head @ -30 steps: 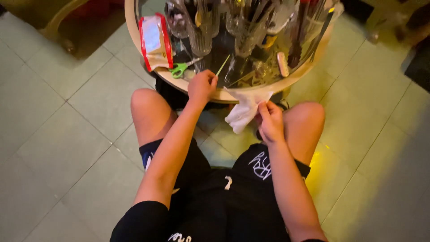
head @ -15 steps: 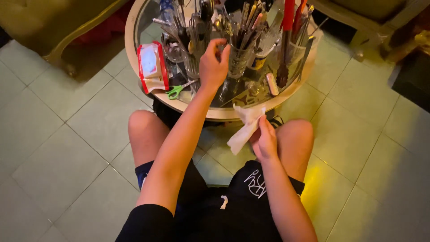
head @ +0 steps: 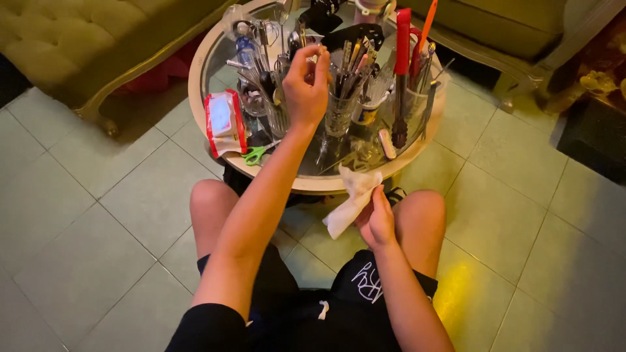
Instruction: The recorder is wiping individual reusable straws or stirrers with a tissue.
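My left hand (head: 305,86) reaches out over a round glass table (head: 197,98), fingers pinched together above several glass cups (head: 340,112) crammed with thin metal and plastic utensils. Whether anything thin sits between the fingertips is unclear. My right hand (head: 379,221) rests between my knees at the table's near edge, closed on a crumpled white cloth (head: 349,197) that hangs to the left.
A red-and-white wipes packet (head: 225,124) and green scissors (head: 256,154) lie on the table's left front. A tall red tool (head: 402,45) stands in a cup at right. Upholstered sofas (head: 98,39) flank the table on a tiled floor.
My left hand has moved from the table's near edge, where it held a thin stick, forward and up over the cups. The right hand with the cloth has stayed near my lap.
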